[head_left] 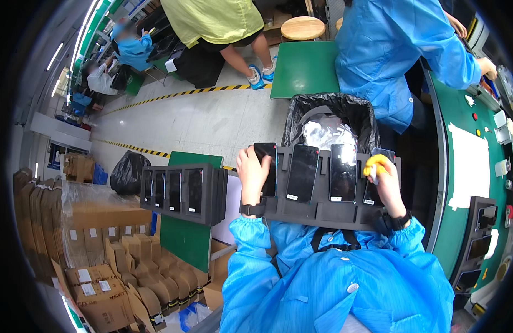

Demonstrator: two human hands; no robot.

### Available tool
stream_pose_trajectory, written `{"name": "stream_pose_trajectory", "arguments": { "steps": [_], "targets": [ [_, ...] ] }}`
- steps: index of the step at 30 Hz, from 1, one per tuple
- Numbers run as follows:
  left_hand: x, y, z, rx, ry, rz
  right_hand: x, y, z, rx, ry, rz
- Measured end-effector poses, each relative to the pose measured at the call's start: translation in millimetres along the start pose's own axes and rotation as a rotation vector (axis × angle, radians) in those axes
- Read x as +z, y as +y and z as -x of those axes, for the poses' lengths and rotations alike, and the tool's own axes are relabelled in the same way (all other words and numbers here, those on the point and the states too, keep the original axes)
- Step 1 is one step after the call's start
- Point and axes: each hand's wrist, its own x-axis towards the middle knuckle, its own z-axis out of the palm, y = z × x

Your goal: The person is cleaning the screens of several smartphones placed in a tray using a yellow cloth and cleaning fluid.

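A black foam tray (pixel 323 213) lies in front of me with several dark smartphones in its slots. My left hand (pixel 252 173) is closed round the tray's left end, its thumb over the leftmost smartphone (pixel 271 180). Two more smartphones, one (pixel 303 173) left of centre and one (pixel 343 172) with a bright reflection, lie untouched between my hands. At the right end my right hand (pixel 387 186), with yellow finger covers, curls over the rightmost smartphone (pixel 372 194). Something small and white shows at its fingertips; its kind is unclear.
A bin with a black liner (pixel 292 119) stands just beyond the tray. Stacked foam trays with phones (pixel 181 194) sit on a green table at left, near cardboard boxes (pixel 98 294). A co-worker in blue (pixel 378 61) works at the green bench (pixel 439 111) on the right.
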Motion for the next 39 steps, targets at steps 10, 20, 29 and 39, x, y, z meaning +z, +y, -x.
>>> {"name": "stream_pose_trajectory", "arguments": {
  "steps": [10,20,29,39],
  "targets": [
    [-3,-7,-57,0.693,-0.128,0.142,90,63,-75,-0.434,-0.028,1.347],
    [-16,-32,-61,0.832,-0.152,0.153,99,67,-71,-0.576,-0.11,1.362],
    [-231,22,48,0.483,-0.47,-0.226,144,-6,32,-0.804,-0.734,0.594],
    [-247,128,71,0.852,-0.903,-0.031,101,-50,55,-0.64,-0.37,0.869]
  ]
}}
